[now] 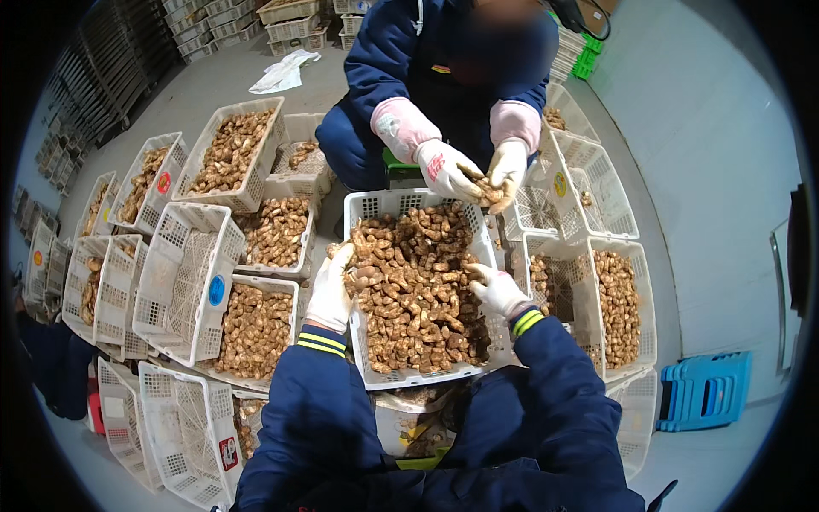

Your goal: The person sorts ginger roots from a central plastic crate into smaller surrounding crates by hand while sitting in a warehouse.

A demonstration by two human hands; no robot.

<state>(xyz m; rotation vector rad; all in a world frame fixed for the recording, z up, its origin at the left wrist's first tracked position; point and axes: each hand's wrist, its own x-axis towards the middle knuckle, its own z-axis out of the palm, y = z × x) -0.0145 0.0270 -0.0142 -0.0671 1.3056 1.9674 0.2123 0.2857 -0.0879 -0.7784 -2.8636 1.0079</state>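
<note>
A white plastic crate [367, 213] full of brown knobbly root pieces [418, 290] sits in front of me. My left hand [331, 290], in a white glove, rests at the crate's left rim and holds one root piece. On the right side of the pile, my right hand [496, 288], also gloved, touches the roots with fingers curled; whether it grips one is unclear. Across the crate a person in a dark blue jacket crouches, and their gloved hands [473, 175] hold a root piece over the far rim.
Many white crates [183, 282] stand to the left, some filled with roots, some stacked on edge. More crates with roots [618, 307] are on the right. A blue plastic stool [704, 390] stands at right. White sacks [286, 72] lie on the grey floor behind.
</note>
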